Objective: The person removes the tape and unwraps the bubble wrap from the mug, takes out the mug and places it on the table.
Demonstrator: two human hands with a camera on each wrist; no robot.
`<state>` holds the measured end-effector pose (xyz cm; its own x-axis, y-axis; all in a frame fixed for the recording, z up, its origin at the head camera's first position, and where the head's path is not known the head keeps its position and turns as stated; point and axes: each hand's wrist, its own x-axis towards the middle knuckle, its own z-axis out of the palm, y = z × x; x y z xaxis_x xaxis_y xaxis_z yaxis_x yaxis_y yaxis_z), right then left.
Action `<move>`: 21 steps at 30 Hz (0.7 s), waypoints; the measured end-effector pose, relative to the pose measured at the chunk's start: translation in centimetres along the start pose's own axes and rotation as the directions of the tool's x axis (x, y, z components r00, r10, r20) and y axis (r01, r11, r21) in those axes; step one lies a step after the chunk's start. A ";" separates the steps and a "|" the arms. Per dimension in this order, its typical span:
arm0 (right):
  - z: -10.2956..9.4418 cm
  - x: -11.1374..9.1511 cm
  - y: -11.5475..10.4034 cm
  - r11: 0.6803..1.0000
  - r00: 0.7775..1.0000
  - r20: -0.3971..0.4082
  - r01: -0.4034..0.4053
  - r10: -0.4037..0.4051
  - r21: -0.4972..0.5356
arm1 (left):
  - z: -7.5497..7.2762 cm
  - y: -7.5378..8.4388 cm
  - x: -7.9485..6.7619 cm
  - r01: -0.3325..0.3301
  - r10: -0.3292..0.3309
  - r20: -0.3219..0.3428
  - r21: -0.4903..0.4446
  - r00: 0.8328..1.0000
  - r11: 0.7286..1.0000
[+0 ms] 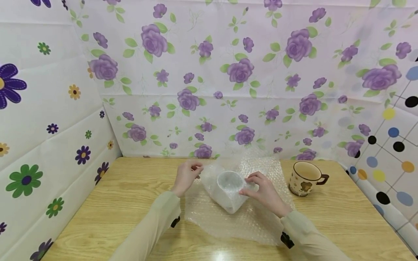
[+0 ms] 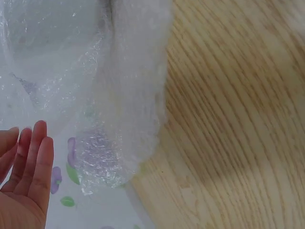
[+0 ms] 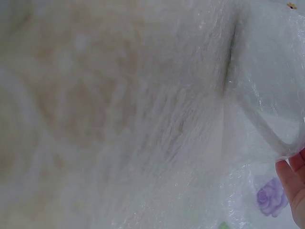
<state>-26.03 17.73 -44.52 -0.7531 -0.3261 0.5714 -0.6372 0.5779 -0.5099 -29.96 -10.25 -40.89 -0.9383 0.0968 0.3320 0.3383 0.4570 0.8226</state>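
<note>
A pale, round-rimmed, cup-like thing (image 1: 230,181) stands near the middle of the table, wrapped in bubble wrap. Under and behind it the clear bubble wrap (image 1: 212,221) spreads out as a sheet. My right hand (image 1: 266,192) pinches the wrap against the right side of the cup-like thing, with thumb and fingers apart around a fold. To its left, my left hand (image 1: 187,177) hovers at the edge of the wrap. In the left wrist view, the fingers (image 2: 35,164) are fairly straight, and nothing shows clearly between them and the thumb.
A cream mug (image 1: 305,177) with a brown bear print and dark handle stands to the right of the wrap. The wooden table (image 1: 114,206) is bounded by a flowered cloth (image 1: 212,72) at the back and patterned cloths at both sides.
</note>
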 end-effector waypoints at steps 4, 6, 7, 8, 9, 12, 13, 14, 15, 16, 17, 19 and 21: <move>-0.1 0.0 -0.2 1.000 1.000 0.002 -0.002 0.002 0.015 | -0.2 -0.3 -0.1 0.051 -0.052 -0.014 -0.033 0.999 0.998; -0.2 0.0 -0.3 1.000 1.000 0.006 -0.012 0.012 0.023 | -0.2 -0.5 -0.1 0.045 -0.045 -0.033 -0.012 0.998 0.999; -0.2 0.0 -0.4 0.999 1.000 0.008 -0.018 0.017 0.028 | -0.3 -0.5 -0.1 0.038 -0.038 -0.044 0.000 0.998 0.999; -0.2 0.0 -0.4 0.999 1.000 0.010 -0.023 0.023 0.033 | -0.2 -0.6 0.0 0.032 -0.031 -0.058 0.010 0.998 0.999; -0.2 0.0 -0.4 0.999 1.000 0.011 -0.025 0.025 0.033 | -0.2 -0.7 -0.1 0.017 -0.016 -0.071 0.022 0.997 1.000; -0.3 0.0 -0.5 0.999 1.000 0.013 -0.027 0.027 0.033 | -0.2 -0.9 -0.1 -0.033 0.038 -0.107 0.049 0.994 0.998; -0.3 0.0 -0.5 0.999 1.000 0.014 -0.027 0.027 0.034 | -0.2 -1.0 0.0 -0.051 0.057 -0.112 0.052 0.992 0.997; -0.3 0.0 -0.5 0.999 0.999 0.015 -0.029 0.029 0.035 | -0.2 -1.1 0.0 -0.067 0.073 -0.114 0.056 0.991 0.996; -0.3 0.0 -0.5 0.999 0.999 0.015 -0.031 0.031 0.036 | -0.2 -1.2 0.0 -0.085 0.092 -0.112 0.063 0.989 0.994; -0.2 -0.1 -0.5 0.999 0.999 0.016 -0.034 0.034 0.037 | -0.1 -1.2 0.0 -0.095 0.101 -0.109 0.063 0.989 0.994; -0.2 -0.1 -0.5 0.999 0.999 0.017 -0.037 0.036 0.036 | -0.1 -1.3 0.0 -0.103 0.109 -0.106 0.063 0.988 0.993; -0.2 -0.1 -0.5 0.999 0.999 0.016 -0.039 0.038 0.036 | -0.2 -1.3 0.0 -0.113 0.119 -0.097 0.069 0.988 0.991; -0.2 -0.1 -0.5 0.999 0.999 0.014 -0.036 0.036 0.036 | -0.2 -1.3 -0.1 -0.105 0.112 -0.086 0.082 0.990 0.991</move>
<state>-25.64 17.62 -44.16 -0.7775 -0.3157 0.5439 -0.6150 0.5623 -0.5528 -30.32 -11.04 -41.91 -0.8846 0.0714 0.4608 0.4282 0.5155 0.7422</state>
